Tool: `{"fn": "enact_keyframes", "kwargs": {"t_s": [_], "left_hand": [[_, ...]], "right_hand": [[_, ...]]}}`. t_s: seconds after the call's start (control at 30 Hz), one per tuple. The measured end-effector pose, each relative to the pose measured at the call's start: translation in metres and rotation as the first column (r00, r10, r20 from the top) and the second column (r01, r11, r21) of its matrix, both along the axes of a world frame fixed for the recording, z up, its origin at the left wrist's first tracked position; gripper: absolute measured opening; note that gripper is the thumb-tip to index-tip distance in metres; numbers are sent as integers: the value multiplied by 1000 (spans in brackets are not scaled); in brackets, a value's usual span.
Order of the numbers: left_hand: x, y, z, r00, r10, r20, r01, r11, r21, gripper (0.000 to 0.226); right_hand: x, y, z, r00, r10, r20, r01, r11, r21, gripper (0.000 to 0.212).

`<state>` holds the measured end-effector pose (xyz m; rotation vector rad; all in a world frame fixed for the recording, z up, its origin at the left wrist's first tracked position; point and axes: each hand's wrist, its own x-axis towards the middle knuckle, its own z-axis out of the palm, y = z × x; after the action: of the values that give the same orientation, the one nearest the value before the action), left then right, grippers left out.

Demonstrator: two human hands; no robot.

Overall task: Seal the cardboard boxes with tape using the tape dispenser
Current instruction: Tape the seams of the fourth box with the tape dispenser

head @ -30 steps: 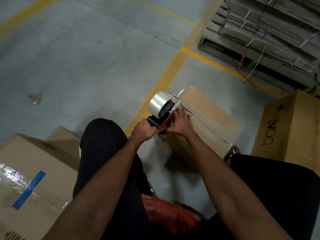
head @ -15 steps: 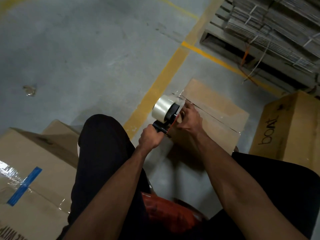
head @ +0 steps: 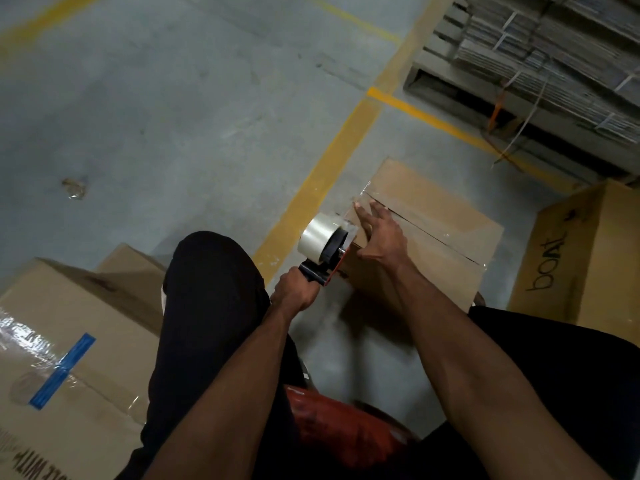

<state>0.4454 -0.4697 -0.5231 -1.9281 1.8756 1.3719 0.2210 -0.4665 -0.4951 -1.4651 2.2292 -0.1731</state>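
**Pressing down the tape end at the near corner of the box**

At the bottom of the frame, two bare forearms reached up from dark-trousered legs, with a red seat (head: 346, 431) showing between them. Just below centre, the left hand (head: 294, 289) was wrapped round the dark handle of the tape dispenser (head: 323, 252), fingers clamped on it; its clear roll sat just beside the near left corner of the cardboard box (head: 436, 237). The right hand (head: 381, 237) lay flat on the box top at centre, fingers (head: 363, 216) straight and close together, pressing on tape at that corner. A glossy strip of tape (head: 429, 233) ran along the middle seam toward the right edge. Whether the tape was already cut from the roll could not be told.

To do this step well, the pressing hand would likely need to rub firmly over the corner and down the side so the tape end bonds, while the dispenser is kept clear so loose tape does not fold on itself.

At lower left stood a taped box with a blue strip (head: 59, 368). At right stood a box with handwriting (head: 581, 265). Beyond lay the grey floor (head: 173, 116) with yellow lines, and at upper right a pallet of bundled flat cardboard (head: 554, 46).
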Motion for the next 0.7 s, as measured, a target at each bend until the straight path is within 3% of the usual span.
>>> {"fn": "enact_keyframes", "kwargs": {"t_s": [0.27, 0.33, 0.47, 0.53, 0.63, 0.7], "left_hand": [[-15, -21, -20, 999, -30, -21, 29, 999, -13, 39], [-17, -22, -29, 1000, -24, -18, 24, 1000, -6, 40], [-20, -21, -38, 999, -20, -38, 21, 1000, 21, 43], [-22, -20, -40, 998, -12, -57, 13, 999, 30, 47], [-23, -18, -38, 997, -18, -72, 20, 999, 32, 60], [-22, -15, -37, 995, -8, -99, 10, 1000, 23, 71]], "right_hand": [[-18, -16, -8, 997, 47, -56, -44, 998, 49, 124], [-26, -17, -8, 999, 23, 41, -25, 998, 58, 117], [-1, -14, 12, 900, -178, 399, 231, 969, -89, 68], [30, -13, 25, 854, -221, 471, 281, 958, -60, 80], [68, -15, 29, 962, -176, 210, 177, 984, 16, 121], [83, -18, 28, 986, -157, 55, 158, 988, -2, 128]]}}
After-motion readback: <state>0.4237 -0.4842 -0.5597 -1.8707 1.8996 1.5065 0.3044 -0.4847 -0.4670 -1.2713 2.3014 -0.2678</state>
